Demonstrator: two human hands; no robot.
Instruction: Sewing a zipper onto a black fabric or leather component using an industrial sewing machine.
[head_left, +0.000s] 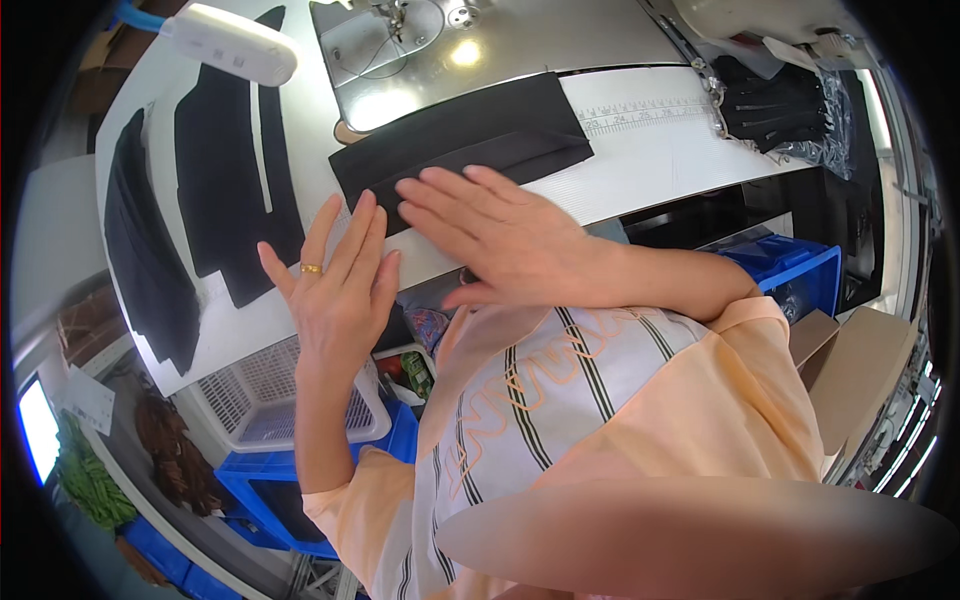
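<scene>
A folded strip of black fabric (455, 140) lies across the white worktable (630, 175), in front of the sewing machine's metal bed (530, 35). My right hand (500, 235) is open and flat, fingers stretched leftward, its fingertips over the strip's lower edge. To its left my left hand (335, 265) is open, wearing a gold ring, with fingertips at the strip's left lower corner. Whether either hand presses on the cloth I cannot tell. Long black fabric pieces (215, 150) lie to the left of my left hand.
A white lamp head (230, 45) hangs at the upper left. A printed ruler (645, 115) runs along the table. A bundle of black pieces (765, 110) sits at the right. Below are a white plastic basket (235, 400), blue crates (785, 255) and a cardboard box (860, 370).
</scene>
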